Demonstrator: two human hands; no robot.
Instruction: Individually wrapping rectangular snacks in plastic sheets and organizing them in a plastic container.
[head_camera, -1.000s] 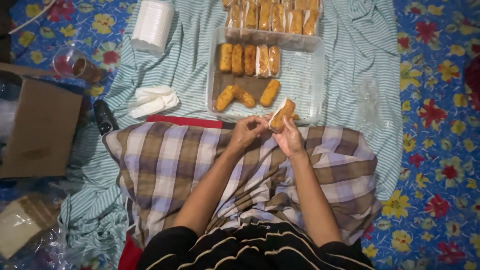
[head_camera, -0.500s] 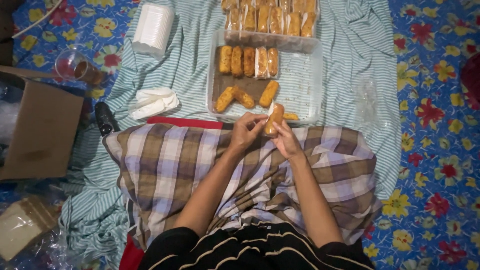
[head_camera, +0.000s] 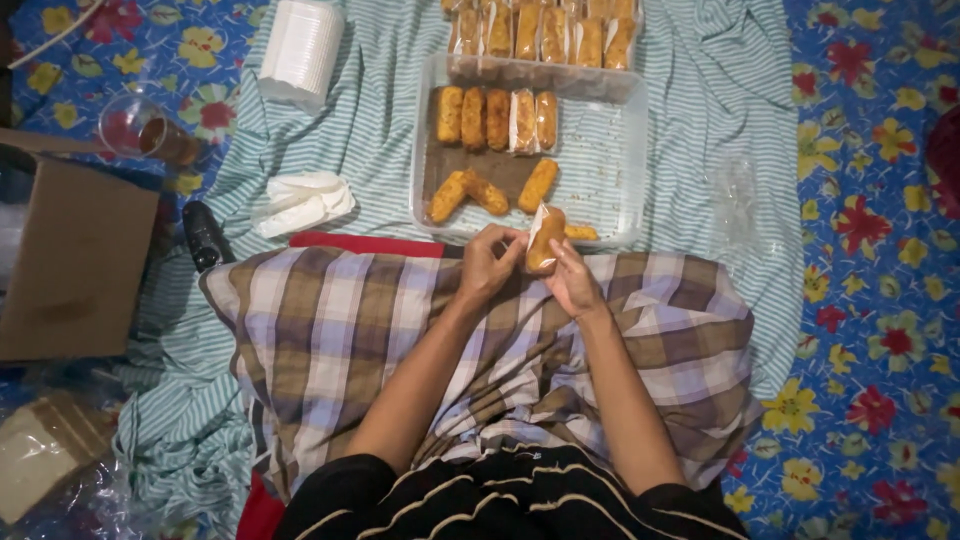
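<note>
My left hand (head_camera: 490, 264) and my right hand (head_camera: 572, 280) meet over my lap and both hold one golden-brown fried roll (head_camera: 545, 238) in a thin clear plastic wrapper. The roll stands almost upright between my fingertips. Just beyond my hands lies a clear plastic tray (head_camera: 622, 160) with several more fried rolls (head_camera: 497, 118), some wrapped, some bare. A second row of wrapped rolls (head_camera: 545, 30) lies behind the tray.
A stack of white cups or lids (head_camera: 302, 48) stands at the back left. Folded white tissue (head_camera: 303, 202) and a black object (head_camera: 206, 236) lie left of the tray. A cardboard box (head_camera: 75, 260) and a glass (head_camera: 145, 130) are at the far left. A checked cloth (head_camera: 330, 330) covers my lap.
The roll has turned from lying tilted to the right to standing nearly upright between my hands, and the plastic wrapper now sits around it. My hands stayed over my lap.
</note>
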